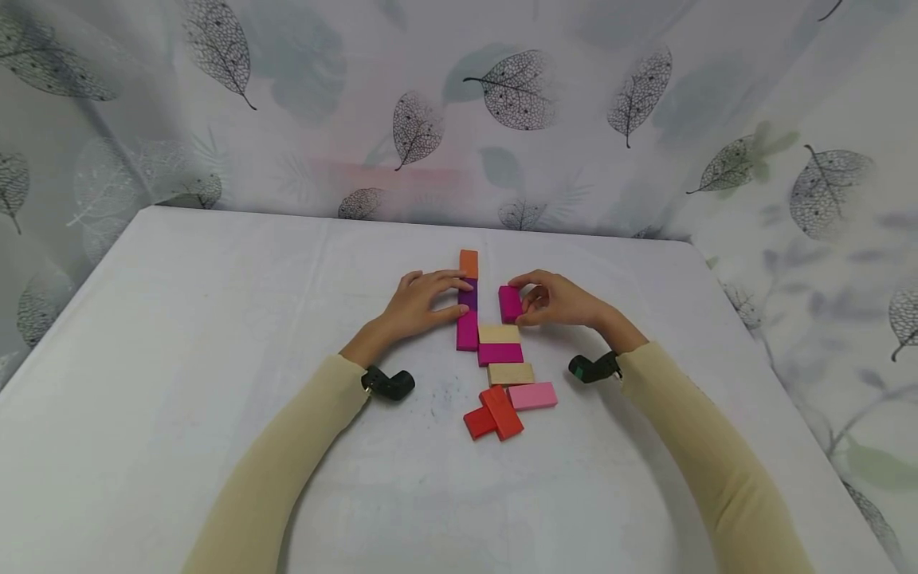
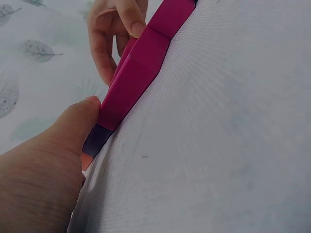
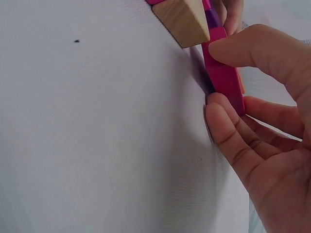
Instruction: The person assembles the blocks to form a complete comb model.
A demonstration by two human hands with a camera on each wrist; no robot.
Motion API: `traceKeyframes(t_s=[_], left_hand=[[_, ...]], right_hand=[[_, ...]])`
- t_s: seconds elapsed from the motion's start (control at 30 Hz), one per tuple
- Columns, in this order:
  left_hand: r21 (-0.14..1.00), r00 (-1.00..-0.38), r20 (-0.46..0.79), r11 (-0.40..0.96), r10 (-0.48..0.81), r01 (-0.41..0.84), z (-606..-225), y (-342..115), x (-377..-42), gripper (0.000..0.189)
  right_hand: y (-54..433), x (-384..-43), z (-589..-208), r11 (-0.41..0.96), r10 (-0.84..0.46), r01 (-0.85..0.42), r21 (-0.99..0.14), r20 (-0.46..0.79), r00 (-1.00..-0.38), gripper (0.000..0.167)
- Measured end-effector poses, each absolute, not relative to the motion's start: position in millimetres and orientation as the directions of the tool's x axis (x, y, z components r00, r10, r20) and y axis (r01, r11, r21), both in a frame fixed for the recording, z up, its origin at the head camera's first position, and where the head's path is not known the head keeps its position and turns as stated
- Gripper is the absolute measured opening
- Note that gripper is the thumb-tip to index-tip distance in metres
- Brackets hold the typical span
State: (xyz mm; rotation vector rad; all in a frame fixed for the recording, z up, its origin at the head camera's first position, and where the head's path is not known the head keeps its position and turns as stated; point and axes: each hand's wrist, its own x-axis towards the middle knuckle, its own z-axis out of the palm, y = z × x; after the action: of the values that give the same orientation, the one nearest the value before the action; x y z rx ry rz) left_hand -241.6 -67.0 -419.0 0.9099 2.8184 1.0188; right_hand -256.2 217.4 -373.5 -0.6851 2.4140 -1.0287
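Note:
My right hand point(image 1: 562, 303) pinches a magenta block point(image 1: 510, 304) between thumb and fingertips, just right of a column of blocks. In the right wrist view the thumb lies on the block's face and the fingers at its far end. My left hand point(image 1: 419, 304) touches the column from the left with fairly straight fingers, thumb and fingertips at the purple block point(image 1: 468, 300). An orange block point(image 1: 468, 263) stands beyond the purple one, and another magenta block point(image 1: 467, 333) nearer. Beside that one begin a plain wooden block point(image 1: 499, 334) and a magenta block point(image 1: 500, 355), lying crosswise.
A second wooden block point(image 1: 511, 374) and a pink block point(image 1: 532, 396) continue the stepped row toward me. One red block point(image 1: 504, 414) overlaps another red block point(image 1: 477, 423) at the near end. A leaf-patterned cloth point(image 1: 445, 119) hangs behind the white table point(image 1: 215, 319).

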Motion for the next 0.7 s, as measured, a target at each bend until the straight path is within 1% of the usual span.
traceKeyframes(t_s=[0.2,0.5,0.7], left_hand=[[0.583,-0.832,0.175,0.625,0.527,0.519,-420.2,-66.4,-242.1,0.042],[0.579,-0.827,0.18,0.622,0.533,0.527,-421.3,-66.9,-243.7,0.042],[0.58,-0.827,0.181,0.622,0.532,0.526,-423.2,-66.9,-244.5,0.041]], right_hand=[[218.6,-254.5,-375.0,0.599,-0.586,-0.276,-0.752,-0.176,-0.791,0.064],[218.0,-252.7,-377.3,0.59,-0.587,-0.325,-0.739,-0.117,-0.801,0.062],[215.6,-249.5,-373.7,0.595,-0.576,-0.311,-0.741,-0.123,-0.808,0.063]])
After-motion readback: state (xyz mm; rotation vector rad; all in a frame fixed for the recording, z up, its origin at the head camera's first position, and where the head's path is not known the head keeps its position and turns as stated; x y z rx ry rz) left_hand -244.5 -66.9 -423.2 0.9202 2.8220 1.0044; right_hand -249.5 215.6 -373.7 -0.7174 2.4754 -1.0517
